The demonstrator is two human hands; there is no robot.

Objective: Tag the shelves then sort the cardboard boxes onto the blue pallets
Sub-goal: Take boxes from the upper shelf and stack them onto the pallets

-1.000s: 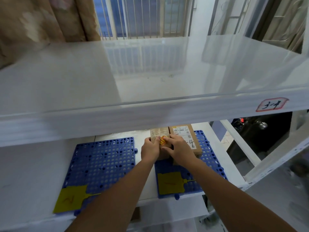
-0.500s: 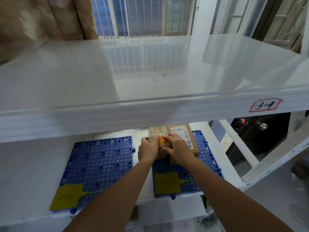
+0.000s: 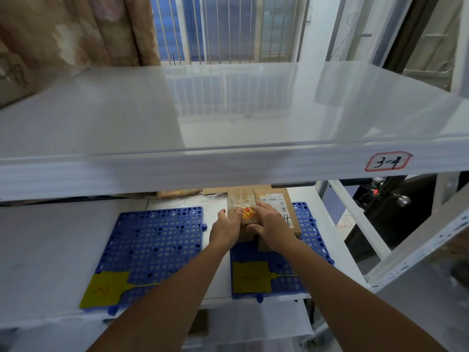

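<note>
Head view — cardboard box (image 3: 242,208) between both hands (image 3: 250,228) on right pallet (image 3: 313,240).

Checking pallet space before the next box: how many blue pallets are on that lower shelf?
2. The left blue pallet lies bare apart from its yellow tag. The right blue pallet carries the cardboard boxes that both hands hold. More may be hidden under the upper shelf.

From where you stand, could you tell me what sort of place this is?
Probably a small stockroom or parcel-sorting area: white shelving with a handwritten label, blue pallets with yellow tags, and labelled cardboard boxes.
</note>
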